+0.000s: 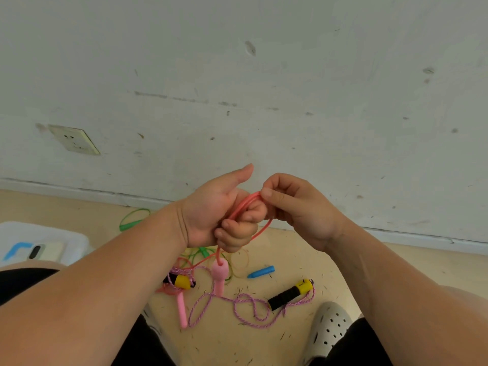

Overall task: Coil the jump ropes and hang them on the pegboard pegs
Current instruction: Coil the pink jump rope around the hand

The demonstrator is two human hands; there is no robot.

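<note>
My left hand (pixel 221 215) grips several loops of the pink jump rope (pixel 244 204), thumb sticking up. My right hand (pixel 295 207) pinches the same pink cord at the top of the loops, right beside my left fingers. One pink handle (pixel 220 277) dangles below my left fist; the other pink handle (pixel 182 310) lies on the floor. A purple braided rope (pixel 248 306) with black-and-yellow handles (pixel 290 293) sprawls on the floor. A green rope (pixel 133 219) lies near the wall. No pegboard is in view.
A blue handle (pixel 261 272) lies loose on the floor. A white bin (pixel 76 239) holding a phone sits at the left. The wall carries a socket (pixel 74 140). My grey clog (pixel 327 331) rests at the lower right.
</note>
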